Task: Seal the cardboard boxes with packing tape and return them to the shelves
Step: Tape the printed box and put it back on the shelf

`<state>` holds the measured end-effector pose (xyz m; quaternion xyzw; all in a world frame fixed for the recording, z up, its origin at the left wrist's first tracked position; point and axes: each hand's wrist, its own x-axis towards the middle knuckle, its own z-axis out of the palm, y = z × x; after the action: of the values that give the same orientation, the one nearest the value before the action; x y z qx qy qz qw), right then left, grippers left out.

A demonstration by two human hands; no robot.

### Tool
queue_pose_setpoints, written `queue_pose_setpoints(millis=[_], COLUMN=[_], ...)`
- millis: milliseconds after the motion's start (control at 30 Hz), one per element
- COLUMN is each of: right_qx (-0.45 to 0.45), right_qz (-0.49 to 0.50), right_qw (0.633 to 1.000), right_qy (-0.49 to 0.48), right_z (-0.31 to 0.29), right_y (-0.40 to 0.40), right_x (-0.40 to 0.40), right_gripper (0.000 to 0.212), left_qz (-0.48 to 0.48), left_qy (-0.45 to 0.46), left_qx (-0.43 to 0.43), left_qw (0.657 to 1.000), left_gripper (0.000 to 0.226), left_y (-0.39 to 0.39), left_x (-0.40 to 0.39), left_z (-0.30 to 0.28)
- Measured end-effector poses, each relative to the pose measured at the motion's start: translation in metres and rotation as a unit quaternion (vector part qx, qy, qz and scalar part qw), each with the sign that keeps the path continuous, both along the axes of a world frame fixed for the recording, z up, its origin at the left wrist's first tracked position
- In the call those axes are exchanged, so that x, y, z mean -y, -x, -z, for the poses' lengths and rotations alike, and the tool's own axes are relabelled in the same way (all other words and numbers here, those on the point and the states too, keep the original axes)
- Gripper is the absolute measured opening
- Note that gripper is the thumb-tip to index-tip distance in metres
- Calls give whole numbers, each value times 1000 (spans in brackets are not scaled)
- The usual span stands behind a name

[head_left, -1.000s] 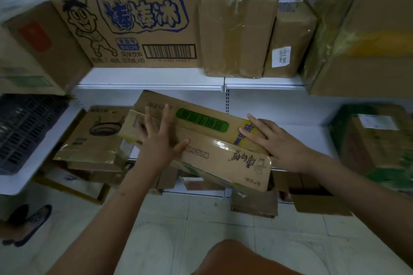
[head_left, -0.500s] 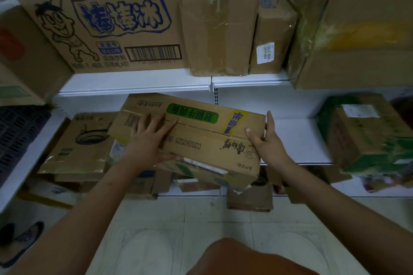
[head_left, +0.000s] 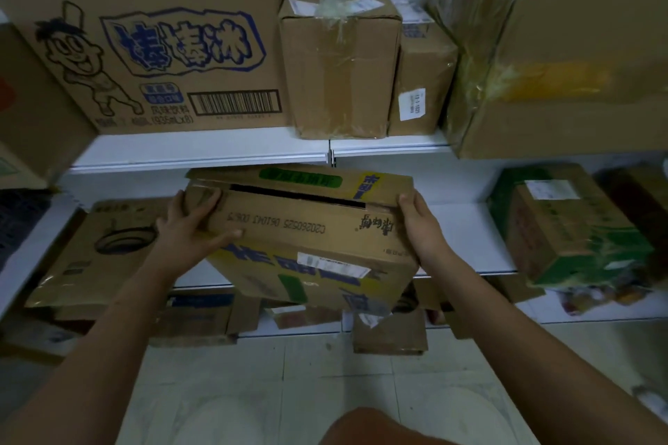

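I hold a flat brown cardboard box with green, blue and yellow print in front of the middle shelf. A dark gap shows between its top flaps. My left hand grips the box's left end, thumb across the near face and fingers curled over the top corner. My right hand holds the right end, fingers wrapped round the edge. The box is tilted, its near edge lower than the far one. No tape roll is in view.
The upper shelf carries a large printed carton, two taped boxes and a plastic-wrapped box. A flattened pan box leans at left, a green-brown box at right. Loose cardboard lies on the tiled floor.
The box has been turned and lifted toward the middle shelf, its near face now showing. Both hands shifted from lying on top to gripping the two ends.
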<state>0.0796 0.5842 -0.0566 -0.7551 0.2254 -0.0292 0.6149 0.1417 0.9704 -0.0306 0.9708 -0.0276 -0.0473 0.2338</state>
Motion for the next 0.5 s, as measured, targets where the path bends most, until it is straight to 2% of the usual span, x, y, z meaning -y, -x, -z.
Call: queue_pose_setpoints(millis=[167,300,367,433,500], right_qx=[12,-12,-13,-14,-10], right_qz=[15,26,25,27,51], right_qw=[998,998,998,993,984], right_qy=[61,52,58,110,169], right_z=[-25,-17,-13,-13,-15], right_y=[-27,-24,-19,-24,-32], right_x=[50,94,95,89,82], right_gripper=[30,43,49,52,51], left_qz=[19,39,11,-50,-115], left_qy=[5,18,7,-29,-8], left_qx=[-1,32,39,38,30], left_qw=[1000,999,999,998,993], left_gripper=[89,68,64,63,63], left_y=[3,-5,-14,-24,-26], left_x=[28,80,104,124,141], left_z=[1,4,8,13,14])
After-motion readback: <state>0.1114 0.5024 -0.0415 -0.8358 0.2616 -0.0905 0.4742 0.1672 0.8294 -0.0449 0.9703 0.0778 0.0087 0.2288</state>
